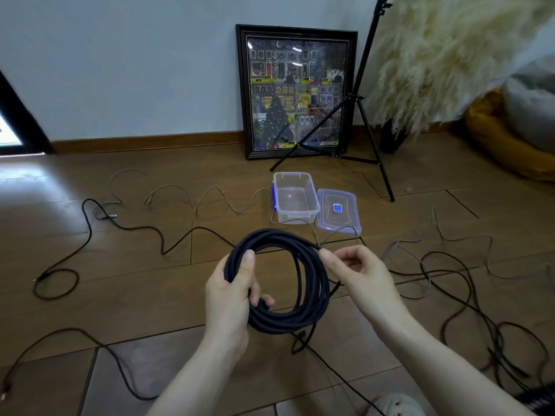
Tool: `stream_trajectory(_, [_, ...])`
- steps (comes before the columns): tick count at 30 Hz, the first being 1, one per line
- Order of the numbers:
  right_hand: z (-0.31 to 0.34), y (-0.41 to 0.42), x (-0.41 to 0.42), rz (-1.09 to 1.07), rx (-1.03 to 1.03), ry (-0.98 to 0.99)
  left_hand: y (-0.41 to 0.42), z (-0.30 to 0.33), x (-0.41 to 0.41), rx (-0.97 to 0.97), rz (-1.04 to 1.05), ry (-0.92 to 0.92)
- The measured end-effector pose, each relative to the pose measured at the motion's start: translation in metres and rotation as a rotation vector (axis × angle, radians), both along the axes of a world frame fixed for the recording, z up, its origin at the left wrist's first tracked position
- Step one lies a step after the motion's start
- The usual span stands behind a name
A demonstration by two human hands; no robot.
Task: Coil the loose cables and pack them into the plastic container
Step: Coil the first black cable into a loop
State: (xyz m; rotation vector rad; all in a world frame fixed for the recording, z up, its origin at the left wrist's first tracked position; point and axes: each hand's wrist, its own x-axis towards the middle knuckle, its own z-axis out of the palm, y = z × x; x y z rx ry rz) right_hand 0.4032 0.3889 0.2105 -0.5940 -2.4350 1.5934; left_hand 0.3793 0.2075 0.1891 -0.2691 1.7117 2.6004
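Cable coil (312,283), round, matte black; left hand (231,298) grips it.

You are working in soft, even daylight that enters from the doorway (12,130) at the far left, where the opening is blown out to white. It throws a pale sheen across the wooden floor (45,187) nearest it, and the boards darken toward the right. Shadows are faint and diffuse. The glass of the framed picture (295,91) carries small bright reflections near its top. The wide lens bends your view: the skirting board bows and the tripod (365,94) leans inward. The feathery plume (444,55) at upper right looks soft and slightly smeared.
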Motion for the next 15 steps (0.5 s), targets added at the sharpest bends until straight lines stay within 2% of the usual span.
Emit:
stream_trajectory(3, [0.000, -0.006, 0.006, 0.085, 0.024, -0.036, -0.001, 0.000, 0.000, 0.007, 0.009, -0.017])
stream_trajectory(5, [-0.002, -0.010, 0.009, 0.061, 0.048, -0.017, 0.000, -0.001, 0.001, 0.022, 0.010, -0.034])
stream_trajectory(8, [-0.002, -0.012, 0.008, 0.025, 0.017, 0.026, 0.000, -0.002, 0.002, 0.060, 0.005, -0.056])
stream_trajectory(15, [-0.002, -0.014, 0.009, 0.179, -0.103, -0.058, 0.006, -0.006, 0.008, 0.186, -0.090, -0.079])
